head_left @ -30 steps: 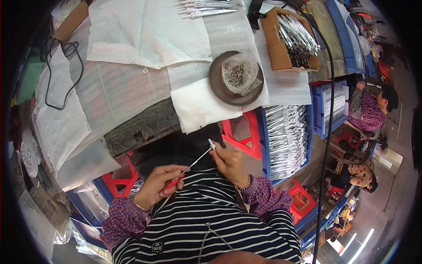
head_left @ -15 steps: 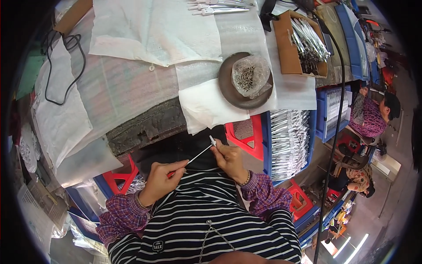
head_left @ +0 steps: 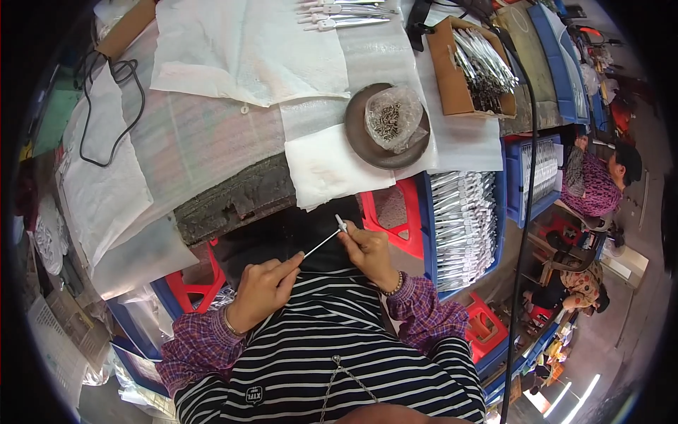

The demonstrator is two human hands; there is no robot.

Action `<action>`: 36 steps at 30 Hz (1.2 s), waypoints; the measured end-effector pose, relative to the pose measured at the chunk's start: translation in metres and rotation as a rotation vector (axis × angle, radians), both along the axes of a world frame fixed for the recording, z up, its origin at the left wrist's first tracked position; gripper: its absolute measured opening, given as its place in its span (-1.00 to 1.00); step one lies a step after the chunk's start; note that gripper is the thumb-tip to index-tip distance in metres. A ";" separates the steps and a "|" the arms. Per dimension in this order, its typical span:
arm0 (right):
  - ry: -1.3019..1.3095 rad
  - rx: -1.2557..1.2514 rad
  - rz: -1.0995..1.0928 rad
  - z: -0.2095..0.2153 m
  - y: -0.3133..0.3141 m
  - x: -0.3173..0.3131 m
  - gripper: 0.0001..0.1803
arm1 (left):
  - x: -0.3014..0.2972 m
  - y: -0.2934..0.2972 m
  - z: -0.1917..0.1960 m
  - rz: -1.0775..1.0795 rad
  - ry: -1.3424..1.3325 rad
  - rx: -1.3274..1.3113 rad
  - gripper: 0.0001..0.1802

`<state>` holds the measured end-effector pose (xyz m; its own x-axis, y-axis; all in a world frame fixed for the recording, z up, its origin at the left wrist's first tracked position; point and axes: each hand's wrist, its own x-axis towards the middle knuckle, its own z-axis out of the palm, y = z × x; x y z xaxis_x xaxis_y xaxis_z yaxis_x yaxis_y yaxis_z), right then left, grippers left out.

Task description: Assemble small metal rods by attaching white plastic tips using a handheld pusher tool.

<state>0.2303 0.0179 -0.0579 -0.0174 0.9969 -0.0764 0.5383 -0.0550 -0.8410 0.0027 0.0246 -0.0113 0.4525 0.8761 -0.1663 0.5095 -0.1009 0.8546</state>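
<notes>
Above my lap, my left hand [head_left: 264,291] is closed around the handle of a screwdriver [head_left: 322,244], its index finger stretched along the thin metal shaft. The shaft slants up to the right and its tip meets a white-headed piece [head_left: 342,224] that looks like the head of a drawing compass. My right hand [head_left: 369,256] pinches that piece between thumb and fingers. The rest of the piece is hidden inside the hand. Ahead on the bench, a dark round dish [head_left: 358,147] carries a clear plastic bag [head_left: 409,116] of small metal screws [head_left: 388,121].
A blue bin [head_left: 428,233] full of similar compasses stands right of my hands. Several more compasses [head_left: 346,17] lie at the far edge. A cardboard box [head_left: 441,74] holds metal legs. A black cable [head_left: 522,283] hangs at the right. Red stools [head_left: 404,230] stand below. Two people sit farther right.
The view has shifted slightly. The screwdriver's tip stays against the white-headed piece, while my left hand has turned a little and its fingers now cover the red handle.
</notes>
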 end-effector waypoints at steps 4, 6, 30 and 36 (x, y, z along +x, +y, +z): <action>0.035 -0.049 0.021 0.004 -0.001 0.000 -0.85 | -0.004 0.000 -0.001 0.029 -0.068 -0.050 -0.68; 0.066 -0.100 0.018 0.005 -0.002 0.001 -0.84 | -0.004 0.000 0.001 0.063 -0.139 -0.087 -0.67; 0.125 -0.245 -0.035 0.007 -0.005 0.001 -0.83 | 0.000 0.001 0.019 0.009 0.017 -0.077 -0.66; -0.077 -0.039 0.027 0.011 -0.001 -0.008 -0.83 | -0.011 0.001 0.000 0.144 -0.389 -0.543 -0.67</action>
